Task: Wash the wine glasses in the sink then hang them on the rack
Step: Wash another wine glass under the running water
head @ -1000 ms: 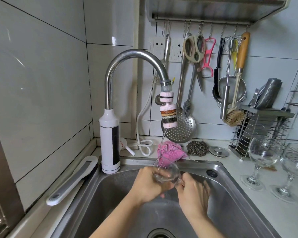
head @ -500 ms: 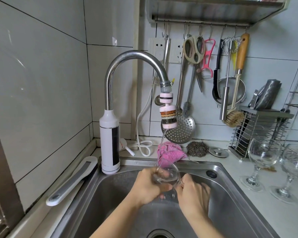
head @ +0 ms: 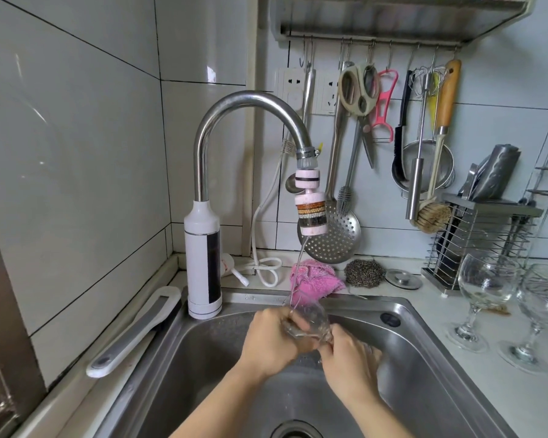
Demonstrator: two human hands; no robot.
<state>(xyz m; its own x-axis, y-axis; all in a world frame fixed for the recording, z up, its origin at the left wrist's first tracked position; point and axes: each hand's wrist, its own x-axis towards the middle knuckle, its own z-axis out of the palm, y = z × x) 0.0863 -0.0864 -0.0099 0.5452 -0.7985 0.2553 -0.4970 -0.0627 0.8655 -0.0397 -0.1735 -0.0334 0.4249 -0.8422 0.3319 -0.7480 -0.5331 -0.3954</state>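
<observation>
- A stainless steel sink (head: 424, 358) is set into a pale white countertop (head: 544, 403) in a corner of glossy grey wall tiles (head: 76, 153).
- A curved chrome tap (head: 250, 101) with a pink-and-white filter head (head: 310, 213) drops a thin stream of water (head: 298, 267) into the basin.
- Behind the basin lie a crumpled pink cloth (head: 314, 279) and a steel-wool scourer (head: 364, 271). Utensils hang from a metal hook rail (head: 370, 42).
- Two clear stemmed wine glasses (head: 484, 289) stand upright on the counter to the right.
- A third clear wine glass (head: 314, 320) is over the basin under the stream. The left hand (head: 269, 339) curls around its bowl and the right hand (head: 348, 358) grips its stem end.
- Since half a second ago the bowl has tilted more slantwise between the hands. The hands and standing glasses have kept their places.
</observation>
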